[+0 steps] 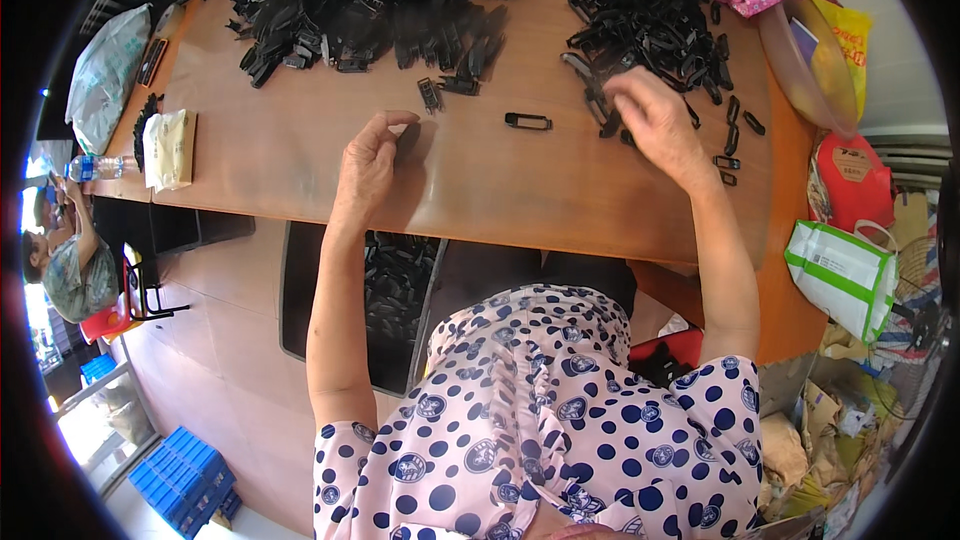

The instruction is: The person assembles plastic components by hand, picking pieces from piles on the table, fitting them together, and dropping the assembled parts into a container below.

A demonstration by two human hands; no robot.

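Observation:
My left hand (366, 165) is over the near part of the brown table (270, 160). Its thumb and fingers are closed on a small black plastic part (408, 140), largely in shadow. My right hand (655, 122) hovers at the near edge of the right-hand pile of black plastic parts (650, 20). Motion smears its fingertips, so I cannot tell whether they grip anything. Between my hands lies a single black rectangular frame (528, 121). Another small black frame (429, 95) rests just beyond my left hand.
A larger pile of black parts (340, 10) covers the far left. Below the table edge, a dark bin (300, 290) contains more parts. Tissues (171, 150) and a bottle (95, 168) stand left; a pale tub (815, 70) and a green-white bag (845, 270) are right. Another person (80, 275) sits far left.

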